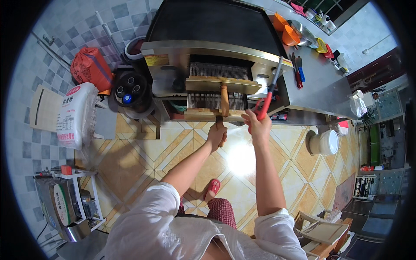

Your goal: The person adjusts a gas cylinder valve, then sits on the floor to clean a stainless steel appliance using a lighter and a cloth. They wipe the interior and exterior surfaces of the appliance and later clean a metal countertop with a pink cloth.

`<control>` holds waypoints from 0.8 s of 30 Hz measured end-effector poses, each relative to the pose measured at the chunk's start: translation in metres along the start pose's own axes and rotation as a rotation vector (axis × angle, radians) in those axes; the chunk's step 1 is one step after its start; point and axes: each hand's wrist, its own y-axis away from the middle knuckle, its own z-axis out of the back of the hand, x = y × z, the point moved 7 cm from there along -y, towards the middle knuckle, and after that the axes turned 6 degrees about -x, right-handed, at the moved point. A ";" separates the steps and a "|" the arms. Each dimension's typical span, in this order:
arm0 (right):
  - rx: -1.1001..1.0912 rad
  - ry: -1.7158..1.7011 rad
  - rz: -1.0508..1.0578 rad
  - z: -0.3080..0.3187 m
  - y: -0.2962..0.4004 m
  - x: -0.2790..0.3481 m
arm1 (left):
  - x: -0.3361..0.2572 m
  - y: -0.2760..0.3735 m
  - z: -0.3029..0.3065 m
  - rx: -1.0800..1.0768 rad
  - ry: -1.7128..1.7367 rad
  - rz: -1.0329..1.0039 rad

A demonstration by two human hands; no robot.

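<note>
My left hand (215, 136) grips the wooden handle (219, 119) of the lower pull-out rack (216, 101), which juts from the front of a steel griddle oven (175, 48). Just above it, the upper rack (221, 70) is also partly out, and its wooden handle (224, 100) points toward me. In my right hand (259, 128) is a red long-nosed gas lighter (267, 102). Its metal tube slants up and right, in front of the oven's right corner. My fingers hide part of the lighter's grip.
On the steel counter (318, 84) to the right lie red- and blue-handled tongs (298, 71) and orange bowls (290, 35). A white bucket (326, 143) stands on the tiled floor. At left are a black round burner unit (131, 89) and a white flour sack (76, 113).
</note>
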 end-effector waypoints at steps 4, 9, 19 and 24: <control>0.084 0.195 -0.133 0.078 0.050 0.023 | 0.046 0.062 0.001 -0.041 0.042 -0.035; -0.015 0.050 -0.139 0.185 0.103 0.021 | 0.113 0.181 0.000 0.000 0.062 -0.006; -0.041 -0.040 -0.231 0.271 0.120 0.019 | 0.074 0.448 0.066 -0.172 0.181 0.341; -0.046 -0.195 -0.200 0.245 0.125 0.011 | 0.065 0.506 0.095 -0.349 0.434 0.301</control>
